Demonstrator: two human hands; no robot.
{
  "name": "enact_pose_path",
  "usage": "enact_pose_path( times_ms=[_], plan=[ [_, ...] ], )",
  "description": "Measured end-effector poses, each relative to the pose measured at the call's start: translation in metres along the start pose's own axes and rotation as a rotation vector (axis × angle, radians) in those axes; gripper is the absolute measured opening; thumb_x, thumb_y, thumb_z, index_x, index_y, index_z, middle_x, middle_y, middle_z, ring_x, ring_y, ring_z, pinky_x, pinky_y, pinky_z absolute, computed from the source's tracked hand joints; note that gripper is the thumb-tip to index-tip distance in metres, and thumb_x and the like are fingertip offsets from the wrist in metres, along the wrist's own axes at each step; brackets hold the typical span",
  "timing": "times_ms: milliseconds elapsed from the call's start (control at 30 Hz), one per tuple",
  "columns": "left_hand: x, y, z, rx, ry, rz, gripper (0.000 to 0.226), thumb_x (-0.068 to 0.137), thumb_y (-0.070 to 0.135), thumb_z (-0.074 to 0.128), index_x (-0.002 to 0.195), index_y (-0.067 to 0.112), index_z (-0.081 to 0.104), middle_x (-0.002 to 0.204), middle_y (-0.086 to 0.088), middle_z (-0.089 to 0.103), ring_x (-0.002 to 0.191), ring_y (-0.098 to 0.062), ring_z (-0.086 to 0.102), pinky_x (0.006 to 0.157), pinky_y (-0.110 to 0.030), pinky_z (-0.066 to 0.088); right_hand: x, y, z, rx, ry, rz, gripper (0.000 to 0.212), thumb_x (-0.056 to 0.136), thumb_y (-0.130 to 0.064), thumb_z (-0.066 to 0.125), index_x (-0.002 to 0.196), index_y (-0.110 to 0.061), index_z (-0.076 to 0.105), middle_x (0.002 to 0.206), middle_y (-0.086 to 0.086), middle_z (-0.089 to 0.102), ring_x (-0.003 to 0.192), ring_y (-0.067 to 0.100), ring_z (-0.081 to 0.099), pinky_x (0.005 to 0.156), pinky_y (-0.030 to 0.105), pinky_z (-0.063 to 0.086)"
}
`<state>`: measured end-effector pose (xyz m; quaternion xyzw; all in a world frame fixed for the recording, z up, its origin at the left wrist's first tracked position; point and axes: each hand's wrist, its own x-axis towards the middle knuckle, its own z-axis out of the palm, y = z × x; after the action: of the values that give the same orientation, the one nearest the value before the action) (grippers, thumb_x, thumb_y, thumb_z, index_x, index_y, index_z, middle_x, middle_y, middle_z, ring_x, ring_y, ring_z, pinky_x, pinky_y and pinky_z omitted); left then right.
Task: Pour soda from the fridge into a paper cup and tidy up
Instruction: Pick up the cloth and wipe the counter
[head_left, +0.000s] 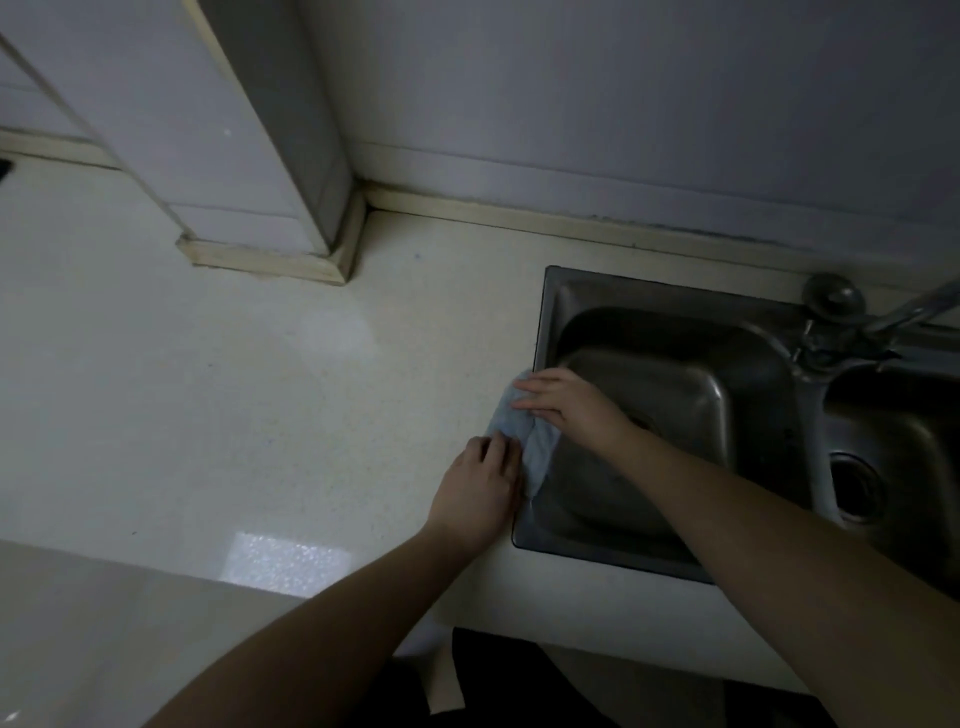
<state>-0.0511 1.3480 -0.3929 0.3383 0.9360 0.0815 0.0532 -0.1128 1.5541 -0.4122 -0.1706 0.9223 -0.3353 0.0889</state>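
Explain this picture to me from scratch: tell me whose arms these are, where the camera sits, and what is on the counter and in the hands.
There is no machine here: a person wears one camera on the head, so you look down along their own two arms. In front lies a pale countertop with a steel sink set into it, its faucet at the back by the wall. A light blue cloth is draped over the sink's left edge. The right hand lies on the cloth with its fingers stretched out flat. The left hand touches the cloth's near edge; whether it pinches it is hard to tell in the dim light. No cup or soda bottle appears in view.
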Motion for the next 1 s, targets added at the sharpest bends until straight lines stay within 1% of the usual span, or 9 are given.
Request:
enact_pose_path(
  times_ms=[67,233,367,467,567,667,833,933,1000],
  plan=[
    [0.000,0.001,-0.002,-0.003,-0.017,0.015,0.054,0.081,0.034,0.071,0.125,0.007,0.060,0.119,-0.013,0.060,0.095,-0.028,0.059,0.071,-0.032,0.055,-0.006,0.001,0.002,0.019,0.002,0.047,0.027,0.090,-0.007,0.059,0.114,-0.012,0.069,0.133,0.009,0.057,0.124,0.010,0.039,0.105,0.005,0.021],
    [-0.001,0.001,-0.003,-0.017,-0.056,0.034,0.055,0.080,0.032,0.073,0.128,0.009,0.057,0.124,-0.012,0.058,0.101,-0.029,0.059,0.073,-0.033,0.058,-0.015,0.000,0.000,-0.048,-0.029,0.106,0.028,0.094,-0.016,0.052,0.117,-0.017,0.068,0.136,0.006,0.055,0.128,0.024,0.041,0.108,0.017,0.021],
    [-0.003,0.000,-0.005,-0.027,-0.046,0.076,0.053,0.075,0.025,0.078,0.122,0.008,0.062,0.120,-0.013,0.060,0.098,-0.031,0.061,0.073,-0.035,0.059,-0.024,-0.007,-0.004,-0.099,-0.009,0.101,0.048,0.092,-0.039,0.032,0.117,-0.019,0.068,0.137,0.007,0.054,0.126,0.022,0.040,0.107,0.021,0.022],
    [-0.004,0.000,-0.008,-0.026,-0.012,0.119,0.054,0.068,0.025,0.084,0.116,0.008,0.067,0.115,-0.012,0.065,0.095,-0.030,0.065,0.069,-0.033,0.060,-0.031,-0.012,-0.006,-0.139,-0.008,0.147,0.031,0.095,-0.024,0.047,0.119,-0.020,0.067,0.136,0.008,0.054,0.123,0.026,0.044,0.104,0.025,0.027],
    [-0.005,-0.007,-0.010,-0.003,0.024,0.204,0.051,0.066,0.025,0.084,0.114,0.010,0.070,0.113,-0.010,0.067,0.095,-0.026,0.067,0.071,-0.031,0.059,-0.040,-0.010,-0.004,-0.153,-0.015,0.180,0.033,0.095,-0.012,0.053,0.124,-0.023,0.063,0.138,0.005,0.053,0.120,0.025,0.048,0.100,0.020,0.026],
    [-0.004,-0.024,-0.011,0.012,0.062,0.317,0.037,0.079,0.024,0.065,0.115,0.013,0.069,0.117,-0.009,0.066,0.101,-0.026,0.065,0.077,-0.033,0.058,-0.050,-0.016,-0.005,-0.177,-0.052,0.212,0.036,0.095,-0.014,0.053,0.129,-0.026,0.059,0.139,0.004,0.052,0.120,0.022,0.048,0.097,0.012,0.021],
    [-0.003,-0.051,-0.023,0.135,0.057,0.400,0.040,0.086,0.025,0.038,0.106,0.020,0.072,0.119,-0.006,0.068,0.110,-0.023,0.064,0.093,-0.035,0.051,-0.061,-0.041,0.005,-0.190,0.094,0.222,0.030,0.090,-0.012,0.061,0.120,-0.015,0.066,0.127,0.008,0.061,0.112,0.027,0.056,0.093,0.024,0.036],
    [-0.005,-0.071,-0.030,0.172,0.041,0.355,0.028,0.084,0.023,0.054,0.106,0.018,0.070,0.122,-0.008,0.067,0.117,-0.026,0.060,0.100,-0.040,0.046,-0.056,-0.062,0.025,-0.251,0.248,0.218,0.024,0.083,-0.010,0.069,0.107,-0.012,0.071,0.113,0.007,0.066,0.097,0.027,0.061,0.083,0.033,0.052],
    [-0.013,-0.083,-0.036,0.177,0.043,0.316,0.024,0.084,0.020,0.058,0.104,0.015,0.070,0.121,-0.010,0.067,0.116,-0.028,0.060,0.101,-0.041,0.045,-0.052,-0.080,0.036,-0.289,0.274,0.237,0.022,0.083,-0.014,0.067,0.104,-0.015,0.071,0.111,0.003,0.065,0.097,0.025,0.060,0.081,0.035,0.051]
  ],
)
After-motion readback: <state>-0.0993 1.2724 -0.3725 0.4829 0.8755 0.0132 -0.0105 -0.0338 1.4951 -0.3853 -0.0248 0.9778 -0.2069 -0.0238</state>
